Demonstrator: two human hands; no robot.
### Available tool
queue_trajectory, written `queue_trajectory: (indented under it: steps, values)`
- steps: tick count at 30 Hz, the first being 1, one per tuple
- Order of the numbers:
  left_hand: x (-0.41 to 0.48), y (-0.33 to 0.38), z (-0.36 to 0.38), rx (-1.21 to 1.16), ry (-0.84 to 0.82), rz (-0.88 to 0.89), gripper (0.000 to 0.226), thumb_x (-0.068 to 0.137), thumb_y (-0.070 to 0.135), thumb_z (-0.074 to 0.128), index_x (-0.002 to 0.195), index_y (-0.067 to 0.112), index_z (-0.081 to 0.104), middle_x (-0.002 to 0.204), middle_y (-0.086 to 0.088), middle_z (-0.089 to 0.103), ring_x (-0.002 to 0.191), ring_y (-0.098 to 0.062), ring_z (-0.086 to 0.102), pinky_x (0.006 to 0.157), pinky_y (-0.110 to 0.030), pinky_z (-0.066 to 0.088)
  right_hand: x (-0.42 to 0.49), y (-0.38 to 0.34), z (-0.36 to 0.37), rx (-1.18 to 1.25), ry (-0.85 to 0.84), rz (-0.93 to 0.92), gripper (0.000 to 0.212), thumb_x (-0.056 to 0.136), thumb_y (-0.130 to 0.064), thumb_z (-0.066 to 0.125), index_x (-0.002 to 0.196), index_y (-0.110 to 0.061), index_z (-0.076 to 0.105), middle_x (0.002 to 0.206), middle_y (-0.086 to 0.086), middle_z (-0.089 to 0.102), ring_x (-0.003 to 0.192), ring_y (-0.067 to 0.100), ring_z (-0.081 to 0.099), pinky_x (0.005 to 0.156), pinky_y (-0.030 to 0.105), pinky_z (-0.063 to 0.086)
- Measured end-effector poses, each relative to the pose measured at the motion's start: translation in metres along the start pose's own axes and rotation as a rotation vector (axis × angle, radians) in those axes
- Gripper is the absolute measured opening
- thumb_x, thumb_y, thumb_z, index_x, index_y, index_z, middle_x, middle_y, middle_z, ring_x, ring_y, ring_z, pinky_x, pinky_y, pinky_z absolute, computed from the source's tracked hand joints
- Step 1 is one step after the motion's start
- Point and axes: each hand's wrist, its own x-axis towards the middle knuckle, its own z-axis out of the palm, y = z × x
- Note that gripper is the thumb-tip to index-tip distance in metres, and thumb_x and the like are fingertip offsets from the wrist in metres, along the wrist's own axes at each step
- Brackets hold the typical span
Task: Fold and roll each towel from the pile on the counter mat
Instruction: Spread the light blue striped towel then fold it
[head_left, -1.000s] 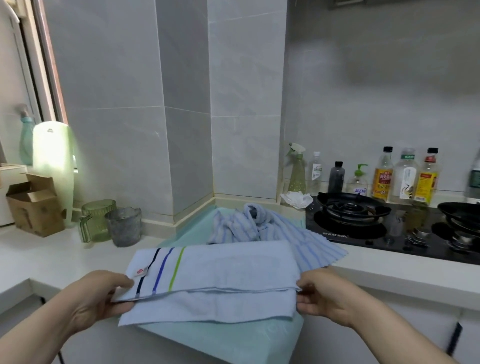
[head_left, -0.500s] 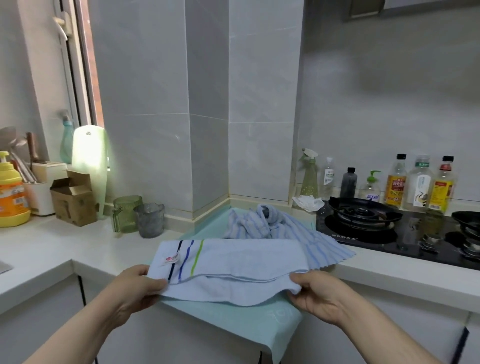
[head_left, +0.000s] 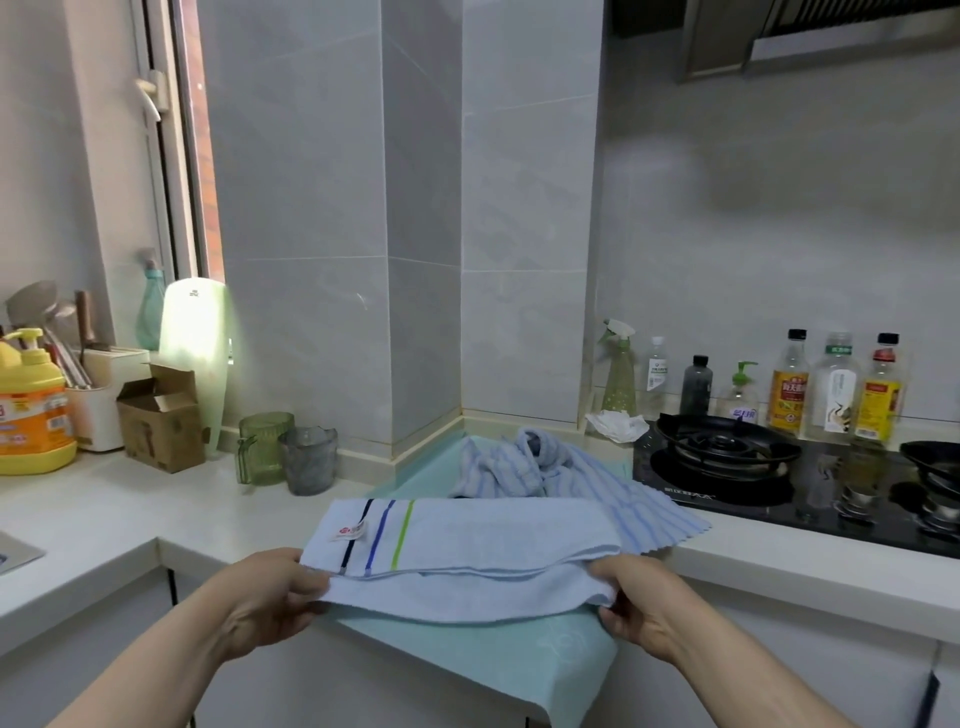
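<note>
A: How's the pale blue towel (head_left: 467, 535) going to handle, d'you reckon?

B: Soft, light, floppy, we're judging. No stiffness, so it's sagging betw. our grips. We're taking it at the two short ends, along the near edge.

A: And the hands?

B: We're pinching the left end w/ the left hand (head_left: 270, 592), fingers curled on the corner. The right hand (head_left: 639, 605) is gripping the right end, fingers wrapped round the folded edge. The towel's lying folded at the front of the teal counter mat (head_left: 550, 649), w/ the striped towel (head_left: 545, 467) heaped just behind.
</note>
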Motion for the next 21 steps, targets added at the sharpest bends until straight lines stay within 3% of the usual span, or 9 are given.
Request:
queue_trajectory:
  steps: [3,5,7,13,18,21]
  values:
    - [0.0,0.003,0.001,-0.066,-0.014,0.052,0.027,0.087,-0.013,0.051,0.106,0.003,0.063,0.099,-0.015,0.07,0.082,-0.021,0.06,0.059,-0.023,0.047,0.003,0.002,0.0,0.023,-0.065,-0.011,0.015,0.083,0.005,0.062,0.09,-0.008,0.065,0.065,0.006,0.063,0.053,0.015,0.052,0.043,0.019,0.043]
    - [0.002,0.007,0.001,-0.082,-0.007,0.04,0.028,0.086,-0.013,0.051,0.107,0.002,0.063,0.103,-0.018,0.069,0.081,-0.021,0.057,0.055,-0.022,0.043,0.004,0.002,-0.001,0.045,-0.055,-0.006,0.012,0.085,0.004,0.063,0.089,-0.007,0.065,0.063,0.006,0.064,0.049,0.014,0.051,0.04,0.017,0.04]
    - [0.005,0.009,0.003,-0.073,-0.003,0.009,0.025,0.086,-0.012,0.052,0.104,0.001,0.063,0.095,-0.017,0.067,0.071,-0.019,0.053,0.043,-0.018,0.039,0.005,0.003,-0.001,0.059,-0.056,0.004,0.011,0.085,0.002,0.065,0.09,-0.008,0.066,0.06,0.004,0.063,0.042,0.011,0.049,0.038,0.016,0.035]
    - [0.021,0.02,0.005,-0.066,0.135,0.044,0.004,0.088,-0.006,0.061,0.091,-0.003,0.06,0.075,-0.014,0.059,0.061,-0.018,0.049,0.034,-0.014,0.035,0.005,-0.007,-0.001,-0.017,0.007,-0.009,0.011,0.085,-0.005,0.064,0.077,-0.012,0.061,0.05,0.0,0.049,0.035,0.006,0.033,0.036,0.011,0.023]
    - [0.019,0.027,-0.002,0.133,0.239,0.108,0.014,0.087,0.01,0.067,0.084,0.004,0.055,0.064,-0.009,0.044,0.053,-0.015,0.034,0.043,-0.018,0.025,0.003,-0.018,-0.009,-0.115,0.054,-0.022,0.021,0.088,-0.015,0.061,0.069,-0.012,0.054,0.046,0.002,0.047,0.037,0.008,0.028,0.04,0.013,0.018]
    - [0.012,0.01,-0.004,0.265,0.232,0.117,0.017,0.088,0.014,0.067,0.085,0.0,0.058,0.064,-0.012,0.047,0.053,-0.017,0.034,0.044,-0.021,0.025,0.005,-0.013,-0.016,-0.263,0.033,-0.026,0.019,0.085,-0.012,0.056,0.067,-0.015,0.05,0.044,0.0,0.041,0.038,0.01,0.022,0.044,0.014,0.016]
